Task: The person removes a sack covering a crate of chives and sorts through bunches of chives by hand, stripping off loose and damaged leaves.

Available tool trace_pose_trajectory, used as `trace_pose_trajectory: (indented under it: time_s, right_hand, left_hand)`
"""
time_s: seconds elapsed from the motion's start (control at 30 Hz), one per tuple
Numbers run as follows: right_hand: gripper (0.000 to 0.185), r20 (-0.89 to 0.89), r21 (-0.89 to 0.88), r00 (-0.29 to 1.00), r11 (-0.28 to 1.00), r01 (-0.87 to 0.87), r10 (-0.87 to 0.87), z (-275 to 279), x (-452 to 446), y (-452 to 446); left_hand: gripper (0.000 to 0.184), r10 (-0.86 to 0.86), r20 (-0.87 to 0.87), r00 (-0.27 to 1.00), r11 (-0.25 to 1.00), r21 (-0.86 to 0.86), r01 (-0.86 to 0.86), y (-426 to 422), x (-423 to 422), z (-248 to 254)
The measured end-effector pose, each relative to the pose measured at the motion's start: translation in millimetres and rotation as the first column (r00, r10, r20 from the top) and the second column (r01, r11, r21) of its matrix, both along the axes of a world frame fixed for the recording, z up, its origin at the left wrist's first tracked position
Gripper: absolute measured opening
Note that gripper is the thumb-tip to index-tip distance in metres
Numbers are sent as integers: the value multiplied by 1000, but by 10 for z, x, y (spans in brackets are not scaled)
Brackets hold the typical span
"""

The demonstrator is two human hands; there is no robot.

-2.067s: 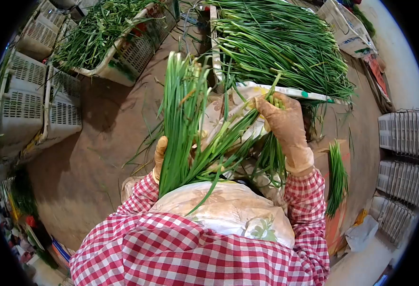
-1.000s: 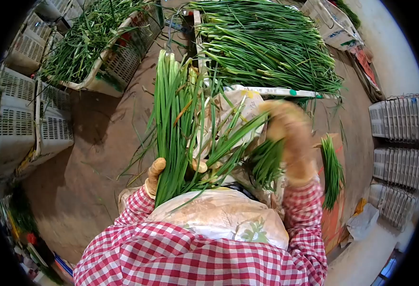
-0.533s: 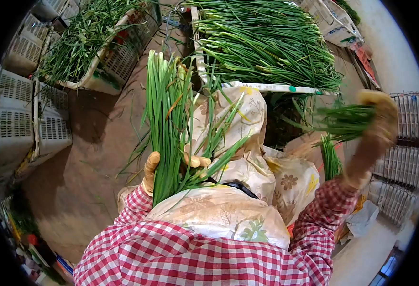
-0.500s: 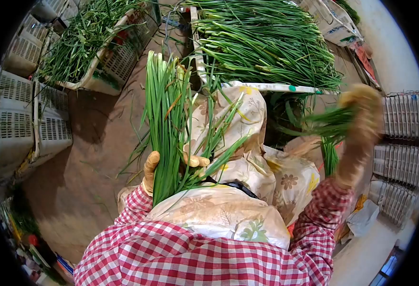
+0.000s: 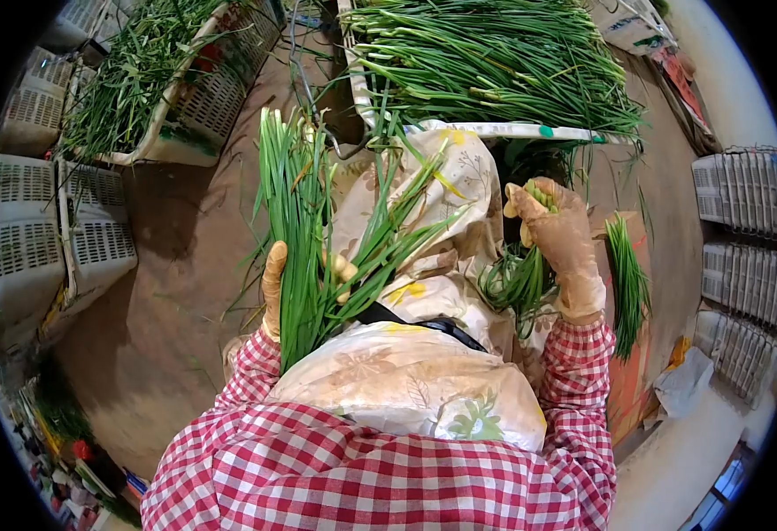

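My gloved left hand (image 5: 275, 279) is wrapped round a large bunch of green stalks (image 5: 296, 230), pale ends pointing up, over my lap. Several looser stalks (image 5: 384, 239) fan out to the right from that bunch across my floral apron (image 5: 406, 372). Near my right knee, my gloved right hand (image 5: 557, 226) is closed on a small bunch of stalks (image 5: 523, 283); its pale ends show at the fingers and its green leaves hang below. A separate small bundle (image 5: 627, 288) lies on cardboard just right of my right forearm.
Ahead stands a crate (image 5: 512, 130) heaped with long green stalks. At the upper left, another crate (image 5: 163, 115) holds tangled greens. White crates (image 5: 96, 212) stand at the left; stacked white crates (image 5: 742, 279) line the right wall. A plastic bag (image 5: 685, 382) lies lower right.
My right hand has swung back from the far right to near my right knee, with the small bunch still in it. The left hand keeps its bunch. The view has shifted slightly.
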State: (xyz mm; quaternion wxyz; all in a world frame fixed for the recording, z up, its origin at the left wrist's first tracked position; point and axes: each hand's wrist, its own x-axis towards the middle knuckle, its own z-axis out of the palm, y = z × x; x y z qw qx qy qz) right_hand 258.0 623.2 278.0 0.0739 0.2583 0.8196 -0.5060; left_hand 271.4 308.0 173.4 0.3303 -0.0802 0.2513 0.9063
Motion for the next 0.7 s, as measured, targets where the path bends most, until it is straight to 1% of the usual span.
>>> trace_pose_trajectory:
  time_s: [0.07, 0.1, 0.13, 0.2, 0.27, 0.3, 0.33, 0.4, 0.43, 0.47, 0.5, 0.53, 0.57, 0.6, 0.63, 0.7]
  right_hand:
    - [23, -42, -6, 996, 997, -73, 73, -72, 87, 20]
    - [20, 20, -46, 999, 998, -43, 44, -75, 110, -31]
    - [20, 20, -47, 999, 998, -40, 41, -54, 138, -112]
    - [21, -143, 24, 961, 972, -234, 235, 6, 192, -287]
    - [25, -124, 131, 933, 938, -322, 338, -111, 238, -375]
    - [24, -248, 88, 916, 949, -302, 315, -138, 238, -433]
    - [24, -249, 88, 915, 949, -304, 317, -113, 231, -446]
    - [24, -204, -79, 946, 959, -272, 252, -3, 205, -510]
    - [25, -231, -9, 923, 948, -319, 309, 7, 181, -569]
    - [25, -230, -7, 925, 950, -311, 301, -55, 181, -567]
    - [27, -143, 141, 924, 932, -335, 354, -161, 180, -567]
    - [29, -46, 281, 917, 886, -369, 397, -233, 180, -564]
    - [32, -43, 267, 937, 908, -323, 346, -268, 197, -548]
    - [32, -41, 266, 934, 905, -333, 355, -327, 189, -528]
    - [33, 25, 214, 938, 915, -342, 345, -397, 177, -507]
    - [38, 73, 242, 927, 895, -374, 368, -459, 150, -459]
  left_hand:
    - [72, -41, 97, 994, 984, 178, 23, -43, -3, -96]
    - [71, -65, 45, 997, 970, 239, 52, -12, -29, -86]
    - [71, -67, 44, 997, 970, 238, 55, 1, -37, -82]
    - [72, -25, 26, 999, 971, 238, 18, 23, -50, -60]
    - [69, -39, 53, 998, 971, 237, 25, 42, -43, 21]
    - [67, -48, 80, 996, 970, 241, 28, 50, -41, 47]
    - [67, -46, 79, 996, 970, 241, 26, 51, -38, 42]
    - [62, 7, 105, 994, 982, 185, -27, 45, -15, 26]
    - [62, 2, 107, 994, 982, 185, -22, 46, -12, 18]
    - [60, -14, 86, 996, 980, 197, -3, 48, -21, 4]
    - [58, -28, 63, 998, 978, 209, 14, 50, -31, -17]
    - [58, -29, 63, 998, 977, 212, 15, 32, -37, -56]
    - [60, -45, 29, 999, 984, 174, 40, -3, -40, -108]
    - [62, -58, -2, 998, 989, 134, 58, -19, -37, -105]
    - [62, -51, 2, 999, 990, 133, 50, -24, -18, -92]
    - [67, 26, 98, 995, 999, 36, -30, 9, -17, -18]
